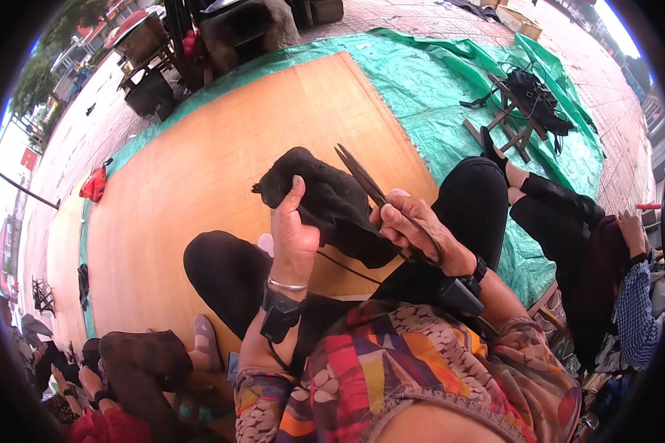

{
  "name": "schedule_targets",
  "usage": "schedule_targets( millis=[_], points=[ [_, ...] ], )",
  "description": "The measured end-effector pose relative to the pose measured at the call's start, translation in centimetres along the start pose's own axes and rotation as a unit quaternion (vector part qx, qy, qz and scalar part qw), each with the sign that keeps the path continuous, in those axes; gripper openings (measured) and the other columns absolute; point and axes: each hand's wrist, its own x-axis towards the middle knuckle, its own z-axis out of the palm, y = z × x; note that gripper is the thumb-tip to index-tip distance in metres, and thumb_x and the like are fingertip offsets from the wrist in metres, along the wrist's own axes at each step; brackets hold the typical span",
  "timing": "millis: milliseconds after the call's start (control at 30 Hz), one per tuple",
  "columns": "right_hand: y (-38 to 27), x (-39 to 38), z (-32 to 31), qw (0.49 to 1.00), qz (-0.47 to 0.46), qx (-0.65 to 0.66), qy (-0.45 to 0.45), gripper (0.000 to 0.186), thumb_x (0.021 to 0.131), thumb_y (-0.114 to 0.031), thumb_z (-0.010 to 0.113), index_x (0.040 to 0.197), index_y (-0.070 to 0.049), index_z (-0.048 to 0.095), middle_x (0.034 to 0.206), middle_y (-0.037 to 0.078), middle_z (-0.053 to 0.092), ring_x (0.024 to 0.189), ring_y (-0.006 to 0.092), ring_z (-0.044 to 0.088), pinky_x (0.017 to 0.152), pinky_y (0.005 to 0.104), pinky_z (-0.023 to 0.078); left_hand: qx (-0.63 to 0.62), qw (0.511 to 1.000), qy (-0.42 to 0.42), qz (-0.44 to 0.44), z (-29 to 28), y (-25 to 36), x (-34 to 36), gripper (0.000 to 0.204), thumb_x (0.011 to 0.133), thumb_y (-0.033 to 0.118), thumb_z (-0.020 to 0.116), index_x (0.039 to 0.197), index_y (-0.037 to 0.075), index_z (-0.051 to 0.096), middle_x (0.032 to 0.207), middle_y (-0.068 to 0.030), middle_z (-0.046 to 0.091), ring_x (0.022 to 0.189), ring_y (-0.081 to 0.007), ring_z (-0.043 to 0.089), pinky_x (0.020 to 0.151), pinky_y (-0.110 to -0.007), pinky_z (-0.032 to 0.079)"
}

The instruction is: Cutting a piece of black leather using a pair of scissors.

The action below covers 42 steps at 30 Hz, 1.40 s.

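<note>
Outdoor paved ground (pixel 619 125), with green tarpaulin (pixel 414 81) and tan board (pixel 162 192) laid out. Left: red bundle (pixel 94 184), at the board's edge. Centre: left hand (pixel 295 229), grip closed on black cloth piece (pixel 332 207), which sits between the two hands; dark scissors (pixel 363 176), blades pointing up; right hand (pixel 414 229), grip closed around their handles. Right: wooden stool (pixel 521 140), bearing black bag (pixel 532 92).

At the centre of the frame, matt, rumpled black cloth (pixel 325 199) meets scissors (pixel 365 179) of smooth dark metal. Just below, a bracelet (pixel 287 286) of shiny metal; left, a smooth wooden board (pixel 162 192); upper right, glossy, creased green plastic sheeting (pixel 414 81).
</note>
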Motion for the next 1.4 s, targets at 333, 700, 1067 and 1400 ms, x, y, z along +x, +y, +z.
schedule_targets(
  millis=[333, 700, 1067, 1400],
  points=[
    [0.0, -0.2, 0.4, 0.990, 0.086, -0.041, -0.100, 0.048, 0.094, -0.047, 0.042, 0.092, -0.001, 0.055, 0.062, -0.003, 0.043, 0.053, 0.0034, 0.038, 0.050, 0.0178, 0.031, 0.001, 0.999, 0.010, -0.032, -0.8, -0.2, 0.0, 0.020, 0.084, 0.015, 0.065, 0.101, 0.006, 0.063, 0.103, -0.0059, 0.065, 0.095, -0.0209, 0.061, 0.088, -0.037, 0.047],
    [0.6, 0.0, -0.3, 0.979, -0.128, 0.158, 0.021, 0.053, 0.095, -0.049, 0.037, 0.092, 0.001, 0.054, 0.058, -0.003, 0.043, 0.047, 0.0017, 0.035, 0.043, 0.0173, 0.027, -0.038, 0.999, 0.031, -0.004, -0.8, 0.8, 0.4, 0.018, 0.084, 0.010, 0.064, 0.101, 0.006, 0.062, 0.100, -0.0064, 0.064, 0.093, -0.0237, 0.061, 0.085, -0.041, 0.050],
    [0.0, -0.2, 0.5, 0.996, 0.013, -0.012, -0.091, 0.052, 0.093, -0.050, 0.039, 0.092, -0.001, 0.054, 0.063, -0.003, 0.044, 0.054, 0.0030, 0.039, 0.047, 0.0191, 0.029, -0.033, 0.999, 0.027, -0.021, -1.3, 0.5, 0.4, 0.018, 0.084, 0.010, 0.063, 0.102, 0.005, 0.062, 0.099, -0.0061, 0.065, 0.089, -0.0223, 0.062, 0.082, -0.038, 0.051],
    [0.7, -0.3, 0.9, 0.995, -0.059, 0.083, -0.024, 0.060, 0.090, -0.058, 0.037, 0.093, 0.000, 0.052, 0.061, -0.002, 0.042, 0.049, 0.0030, 0.033, 0.046, 0.0176, 0.026, -0.029, 0.999, 0.014, -0.025, -1.2, 0.3, 0.2, 0.019, 0.086, 0.011, 0.061, 0.103, 0.004, 0.061, 0.102, -0.0071, 0.064, 0.093, -0.0244, 0.062, 0.085, -0.040, 0.050]
  ],
)
